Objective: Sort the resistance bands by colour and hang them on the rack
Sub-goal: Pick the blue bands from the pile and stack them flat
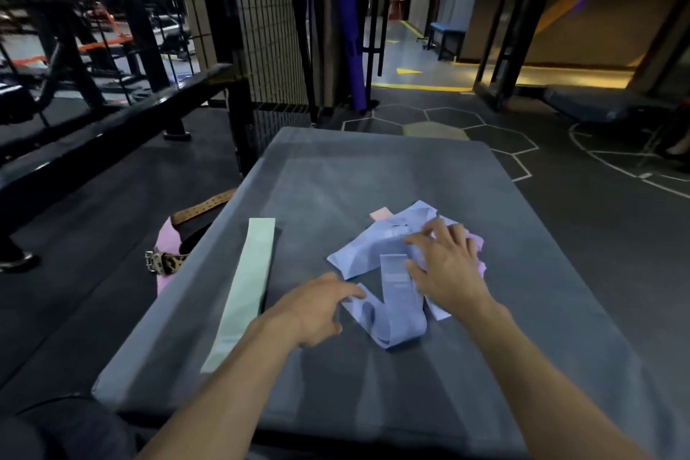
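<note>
A heap of lavender-blue resistance bands (377, 246) lies on the grey padded bench (336, 175), with a pink band (381, 214) peeking out behind and a lilac one (479, 254) at its right edge. My right hand (446, 265) rests on top of the heap, fingers spread over the bands. My left hand (317, 308) touches the end of a folded lavender band (392, 314) with its fingertips. A pale green band (246, 291) lies flat and straight on the bench's left side, apart from the heap.
A wire-mesh rack panel (257, 22) stands beyond the bench's far left corner. A pink and leopard-print lifting belt (168, 254) lies on the floor to the left. A black rail (112, 131) runs along the left. Someone's shoe (15, 259) shows at the far left.
</note>
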A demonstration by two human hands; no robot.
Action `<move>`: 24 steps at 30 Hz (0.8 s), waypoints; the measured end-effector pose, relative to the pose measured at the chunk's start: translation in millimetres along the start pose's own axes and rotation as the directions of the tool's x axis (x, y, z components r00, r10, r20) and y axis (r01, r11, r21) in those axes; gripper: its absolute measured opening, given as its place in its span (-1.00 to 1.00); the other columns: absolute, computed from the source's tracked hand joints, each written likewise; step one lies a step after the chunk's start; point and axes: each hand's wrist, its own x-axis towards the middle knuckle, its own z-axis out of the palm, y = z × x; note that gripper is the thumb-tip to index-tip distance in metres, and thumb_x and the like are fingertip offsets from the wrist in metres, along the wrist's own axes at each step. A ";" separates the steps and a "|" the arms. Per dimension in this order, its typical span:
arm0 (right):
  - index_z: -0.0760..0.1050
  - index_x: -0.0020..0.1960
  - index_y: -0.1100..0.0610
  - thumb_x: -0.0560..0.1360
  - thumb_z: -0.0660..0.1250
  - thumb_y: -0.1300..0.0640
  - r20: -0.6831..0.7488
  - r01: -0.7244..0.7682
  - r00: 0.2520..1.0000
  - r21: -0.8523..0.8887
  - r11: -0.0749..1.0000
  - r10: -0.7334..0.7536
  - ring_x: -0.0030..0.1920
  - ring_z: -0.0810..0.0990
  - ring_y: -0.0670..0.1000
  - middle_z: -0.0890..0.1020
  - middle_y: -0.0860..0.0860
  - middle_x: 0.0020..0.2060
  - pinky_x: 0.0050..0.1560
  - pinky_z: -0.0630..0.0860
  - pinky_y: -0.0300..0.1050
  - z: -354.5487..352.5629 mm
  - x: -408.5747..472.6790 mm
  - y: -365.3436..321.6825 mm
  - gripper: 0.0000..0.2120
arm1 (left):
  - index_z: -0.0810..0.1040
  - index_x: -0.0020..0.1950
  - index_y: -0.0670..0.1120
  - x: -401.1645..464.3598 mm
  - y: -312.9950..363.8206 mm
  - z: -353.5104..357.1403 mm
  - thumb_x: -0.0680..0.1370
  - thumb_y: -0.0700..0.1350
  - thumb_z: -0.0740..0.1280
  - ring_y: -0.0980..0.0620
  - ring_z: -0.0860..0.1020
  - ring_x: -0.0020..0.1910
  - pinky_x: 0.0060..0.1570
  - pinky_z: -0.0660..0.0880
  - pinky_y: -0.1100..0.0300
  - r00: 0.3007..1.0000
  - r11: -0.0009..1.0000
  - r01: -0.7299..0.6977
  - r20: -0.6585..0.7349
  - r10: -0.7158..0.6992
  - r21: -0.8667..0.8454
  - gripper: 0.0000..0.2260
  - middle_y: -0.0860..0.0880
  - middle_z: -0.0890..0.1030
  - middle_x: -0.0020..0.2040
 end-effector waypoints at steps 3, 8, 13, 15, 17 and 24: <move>0.51 0.26 -0.07 0.57 0.27 -0.07 0.024 -0.022 0.999 -0.059 0.998 0.023 0.18 0.36 0.17 0.40 0.03 0.31 0.04 0.23 0.04 6.8 2.8 -3.8 -0.71 | 0.44 0.42 0.24 10.4 7.6 1.4 0.53 -0.26 0.29 -0.09 0.39 0.29 0.22 0.46 0.00 1.000 0.997 0.011 0.007 -0.012 0.071 -0.45 0.04 0.37 0.21; 0.57 0.13 -0.08 0.57 0.26 -0.03 0.037 -0.080 0.996 0.001 0.997 0.080 0.15 0.35 0.13 0.41 -0.02 0.24 0.03 0.20 -0.01 15.3 5.1 -6.4 -0.82 | 0.57 0.27 0.19 24.0 8.2 2.6 0.51 -0.31 0.27 -0.03 0.47 0.23 0.15 0.46 0.14 0.998 0.998 0.009 -0.064 -0.005 0.061 -0.52 0.09 0.44 0.12; 0.60 0.08 -0.01 0.56 0.30 0.02 -0.024 -0.090 0.995 0.125 0.988 0.094 0.18 0.38 0.14 0.47 -0.01 0.22 0.08 0.28 0.02 11.5 6.6 -0.9 -0.84 | 0.66 0.20 0.01 30.4 13.1 -3.3 0.53 -0.26 0.32 0.12 0.52 -0.05 -0.24 0.30 0.52 0.996 0.998 0.007 -0.094 -0.012 -0.057 -0.69 0.19 0.53 -0.10; 0.59 0.02 0.03 0.54 0.33 0.04 -0.122 -0.126 0.976 0.344 0.930 0.178 0.15 0.42 0.09 0.53 -0.02 0.13 0.11 0.33 0.05 1.5 5.4 1.5 -0.89 | 0.66 0.19 0.03 29.9 15.9 -7.5 0.53 -0.24 0.32 0.13 0.48 -0.16 -0.30 0.31 0.51 0.997 0.993 0.059 -0.051 -0.065 -0.101 -0.70 0.21 0.48 -0.19; 0.54 -0.05 0.05 0.57 0.32 0.08 -0.107 -0.158 0.952 0.628 0.762 0.286 -0.04 0.49 -0.04 0.59 -0.06 -0.09 0.02 0.42 -0.03 -15.2 2.5 1.6 -0.93 | 0.66 0.18 0.06 28.5 17.1 -10.4 0.49 -0.26 0.29 0.11 0.45 -0.29 -0.36 0.34 0.38 0.997 0.991 0.082 0.021 -0.080 -0.104 -0.65 0.15 0.47 -0.27; 0.46 -0.08 0.15 0.56 0.27 0.21 0.129 -0.173 0.838 0.984 0.035 0.530 -0.35 0.52 0.03 0.56 0.05 -0.35 -0.37 0.52 -0.13 -65.4 -8.4 3.4 -0.95 | 0.64 -0.01 0.03 19.9 18.9 -5.0 0.38 -0.16 0.43 0.00 0.59 -0.13 -0.27 0.48 0.25 0.995 0.994 0.099 -0.007 -0.100 -0.047 -0.79 0.13 0.60 -0.14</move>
